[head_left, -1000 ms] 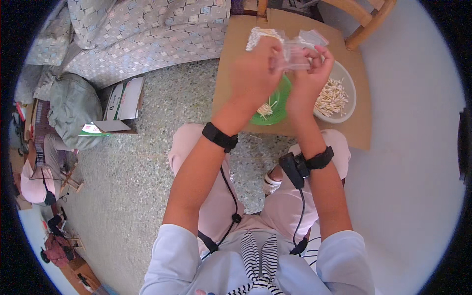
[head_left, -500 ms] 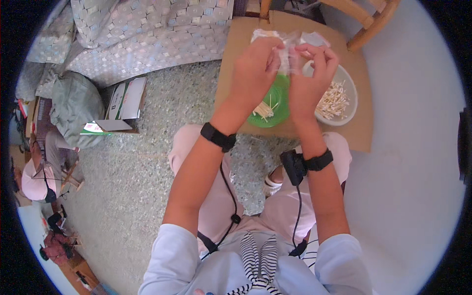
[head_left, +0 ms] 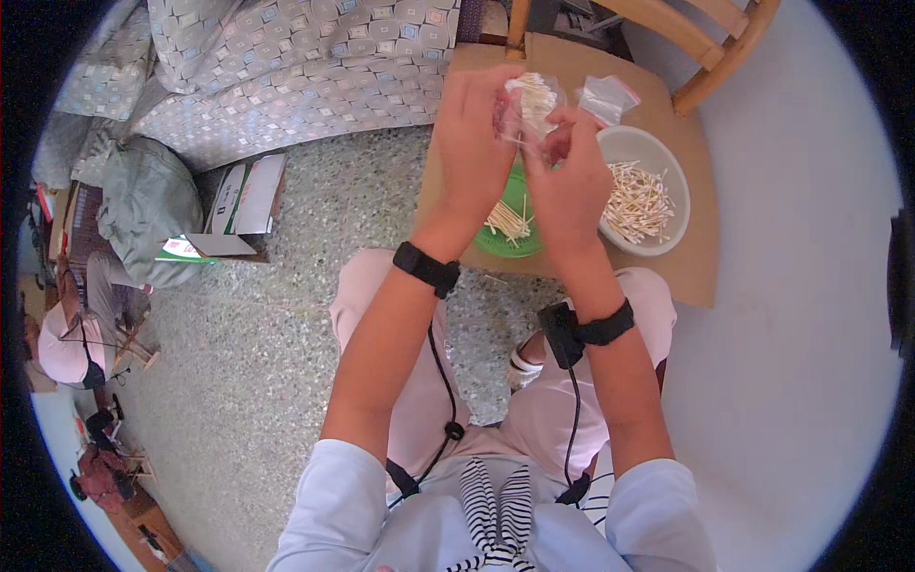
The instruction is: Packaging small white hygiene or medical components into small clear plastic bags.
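My left hand and my right hand are close together above the cardboard, fingers closed on a clear plastic bag. Just beyond the fingertips, cotton swabs show in clear plastic; whether they are inside the held bag or behind it I cannot tell. Below my hands sits a green basket with a small bunch of swabs, partly covered by my right hand. To the right, a white bowl holds many loose swabs. Another clear bag with a red edge lies behind the bowl.
A wooden chair stands at the far right, beside the wall. On the left are a patterned cloth, a grey-green sack and an opened carton. Another person sits at the far left.
Both hands have shifted slightly left and my right hand has come lower with the plastic bag. The swabs behind the fingers and the red-edged bag now show more plainly.
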`<state>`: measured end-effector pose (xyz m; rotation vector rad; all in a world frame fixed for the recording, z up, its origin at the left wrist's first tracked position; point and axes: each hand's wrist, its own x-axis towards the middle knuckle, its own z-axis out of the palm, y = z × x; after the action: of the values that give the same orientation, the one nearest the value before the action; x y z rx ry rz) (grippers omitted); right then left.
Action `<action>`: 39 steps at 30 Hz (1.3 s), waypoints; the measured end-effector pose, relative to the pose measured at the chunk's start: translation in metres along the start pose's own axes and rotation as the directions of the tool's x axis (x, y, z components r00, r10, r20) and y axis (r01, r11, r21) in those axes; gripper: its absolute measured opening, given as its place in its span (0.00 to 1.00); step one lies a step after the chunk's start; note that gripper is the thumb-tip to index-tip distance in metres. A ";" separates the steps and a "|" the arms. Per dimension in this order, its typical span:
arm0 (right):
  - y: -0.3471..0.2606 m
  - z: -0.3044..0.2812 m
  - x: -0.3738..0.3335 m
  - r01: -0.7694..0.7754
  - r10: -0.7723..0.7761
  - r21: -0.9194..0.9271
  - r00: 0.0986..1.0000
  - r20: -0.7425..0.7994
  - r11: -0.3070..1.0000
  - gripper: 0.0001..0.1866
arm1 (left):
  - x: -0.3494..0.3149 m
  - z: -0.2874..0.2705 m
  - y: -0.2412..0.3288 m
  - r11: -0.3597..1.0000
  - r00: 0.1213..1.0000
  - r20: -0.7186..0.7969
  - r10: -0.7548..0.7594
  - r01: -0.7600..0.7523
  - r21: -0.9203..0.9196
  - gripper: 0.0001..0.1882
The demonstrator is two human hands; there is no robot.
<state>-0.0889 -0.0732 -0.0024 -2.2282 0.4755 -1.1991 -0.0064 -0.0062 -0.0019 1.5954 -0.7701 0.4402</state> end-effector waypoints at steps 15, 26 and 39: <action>0.006 0.009 0.001 0.085 -0.072 -0.111 0.990 0.119 0.990 0.10 | 0.005 0.000 -0.011 0.995 0.999 0.003 -0.035 0.035 0.092 0.23; 0.015 0.006 0.006 -0.189 0.188 -0.013 0.968 0.163 0.982 0.07 | 0.010 -0.005 -0.012 0.996 0.960 0.268 0.083 -0.071 -0.054 0.36; 0.024 0.014 0.006 0.060 -0.056 0.045 0.995 -0.078 0.997 0.05 | 0.001 -0.002 -0.031 0.992 0.939 0.328 -0.107 0.125 -0.034 0.36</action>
<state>-0.0747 -0.0907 -0.0195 -2.1752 0.4108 -1.3163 0.0162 -0.0032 -0.0228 1.6732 -0.9219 0.0674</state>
